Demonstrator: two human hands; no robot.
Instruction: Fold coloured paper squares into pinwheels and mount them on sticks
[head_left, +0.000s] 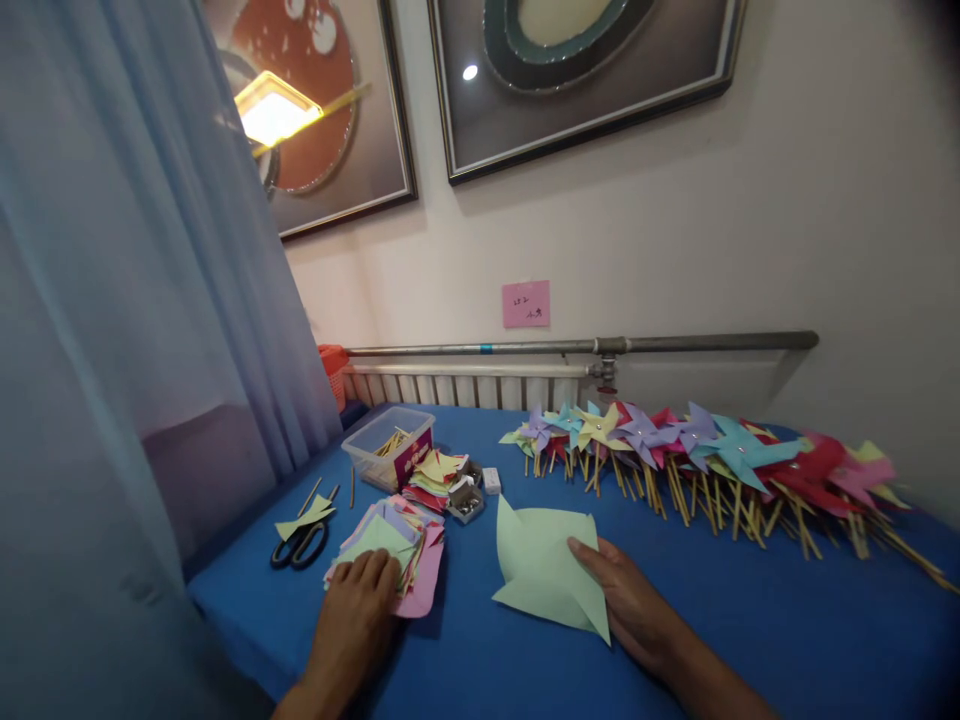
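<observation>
My right hand (637,605) pinches a pale green paper sheet (551,565) by its right edge, thumb on top. The sheet is square with slit corners splayed like pinwheel blades, and it is held above the blue table. My left hand (361,610) lies over a stack of cut coloured papers (424,580), its fingers bent across the top green sheet and its thumb hidden. Left of the stack, black-handled scissors (300,543) lie partly under a yellow-green paper scrap (304,516).
Behind the stack are more folded papers (435,470), a small box of metal pins (466,502), a white box (491,481) and a clear tub with sticks (360,465). Finished pinwheels (739,450) on sticks line the right rear. A blue curtain (150,300) hangs left.
</observation>
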